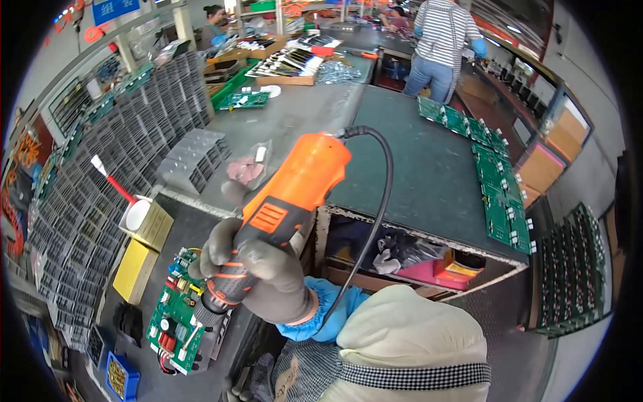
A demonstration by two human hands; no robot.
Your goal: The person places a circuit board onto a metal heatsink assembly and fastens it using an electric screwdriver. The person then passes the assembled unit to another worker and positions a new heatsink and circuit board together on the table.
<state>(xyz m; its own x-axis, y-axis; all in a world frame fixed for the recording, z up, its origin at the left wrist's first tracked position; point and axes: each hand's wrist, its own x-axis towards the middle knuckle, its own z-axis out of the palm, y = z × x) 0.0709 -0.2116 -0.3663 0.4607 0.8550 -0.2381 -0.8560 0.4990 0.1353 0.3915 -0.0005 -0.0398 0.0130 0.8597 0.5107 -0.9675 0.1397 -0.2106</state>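
In a grey glove, my right hand [271, 268] is wrapped round an orange and black corded power screwdriver [291, 181]. The tool slants down to the left, and its black nose is over a green circuit board [175, 315]. Capacitors, connectors and red and black wires sit on that board, with a grey metal piece along its right edge. Where the tip meets the board I cannot tell. At the lower edge, a dark gloved part of my left hand [236, 394] shows beside the board; its fingers are mostly hidden.
Left of the board are a yellow block [136, 271], a round white container [138, 214] with a red-handled brush [114, 179], and a blue bin of screws [122, 378]. Stacked metal plates [114, 181] line the left. Green boards [495, 181] edge the right table. A person [442, 43] stands beyond.
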